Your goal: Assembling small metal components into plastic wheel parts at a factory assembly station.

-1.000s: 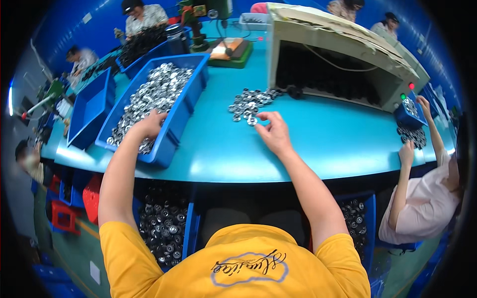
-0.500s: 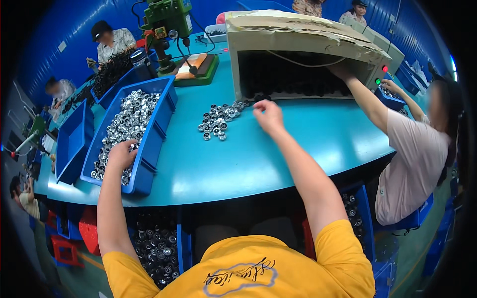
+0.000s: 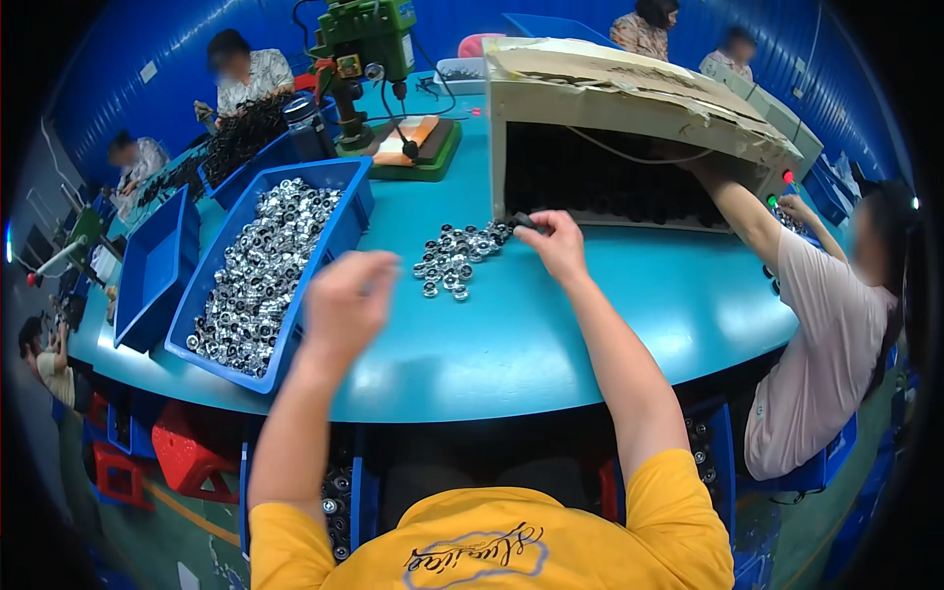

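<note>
Above the table's near left part, my left hand [image 3: 346, 305] hangs beside a blue bin [image 3: 329, 258]; motion smears its fingers, and whatever they hold is not visible. Small shiny metal parts with black centres [image 3: 261, 280] fill that bin. My right hand [image 3: 557, 244] pinches a small black part [image 3: 527, 222] in front of the box's left corner. Just left of it, a loose pile of metal parts [image 3: 458, 254] lies on the turquoise table [image 3: 472, 354]. The wide pale box [image 3: 639, 98] has a dark opening facing me, with black parts dimly visible inside.
An empty blue bin [image 3: 157, 265] stands left of the full one. A green drill press [image 3: 369, 49] stands behind, near black parts [image 3: 246, 138]. At right, a co-worker's arm [image 3: 742, 211] reaches into the box. Bins of wheel-like parts [image 3: 339, 492] sit below the table edge.
My left hand has left the full bin and moved right over the table. My right hand, earlier beside the pile, now holds a black part. The whole view has shifted slightly.
</note>
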{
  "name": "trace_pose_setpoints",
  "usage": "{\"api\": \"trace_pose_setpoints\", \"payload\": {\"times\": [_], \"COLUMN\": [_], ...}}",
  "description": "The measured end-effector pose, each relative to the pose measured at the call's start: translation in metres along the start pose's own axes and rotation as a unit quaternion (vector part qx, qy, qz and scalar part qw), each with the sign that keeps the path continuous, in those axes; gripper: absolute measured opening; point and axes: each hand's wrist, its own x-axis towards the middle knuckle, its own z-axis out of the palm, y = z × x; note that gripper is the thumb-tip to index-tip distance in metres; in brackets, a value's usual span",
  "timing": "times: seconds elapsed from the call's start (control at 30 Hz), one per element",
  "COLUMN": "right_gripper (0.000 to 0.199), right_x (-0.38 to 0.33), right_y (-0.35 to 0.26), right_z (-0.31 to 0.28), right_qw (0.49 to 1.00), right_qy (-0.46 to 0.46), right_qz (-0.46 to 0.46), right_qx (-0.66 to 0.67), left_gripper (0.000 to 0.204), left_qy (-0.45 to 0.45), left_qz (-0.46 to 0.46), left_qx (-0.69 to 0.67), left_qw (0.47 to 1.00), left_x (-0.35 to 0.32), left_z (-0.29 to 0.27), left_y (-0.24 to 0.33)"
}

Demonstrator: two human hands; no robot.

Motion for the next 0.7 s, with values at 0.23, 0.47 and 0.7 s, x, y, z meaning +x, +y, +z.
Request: {"api": "trace_pose_setpoints", "payload": {"times": [0.23,0.47,0.7], "right_gripper": [0.033,0.035,0.036], "right_x": [-0.042,-0.059,-0.064], "right_y": [-0.059,-0.040,-0.038], "right_z": [0.013,0.028,0.042], "right_qw": [0.909,0.867,0.866], "right_qy": [-0.230,-0.270,-0.259], "right_qz": [0.179,0.217,0.225], "right_qx": [0.299,0.359,0.363], "left_gripper": [0.027,0.025,0.017], "left_qy": [-0.057,-0.051,-0.107], "left_qz": [-0.102,-0.186,-0.304], "left_qx": [-0.163,-0.300,-0.524], "left_qw": [0.980,0.934,0.788], "left_x": [-0.008,-0.022,-0.030], "left_z": [0.129,0.147,0.157], "left_y": [0.009,-0.023,-0.051]}}
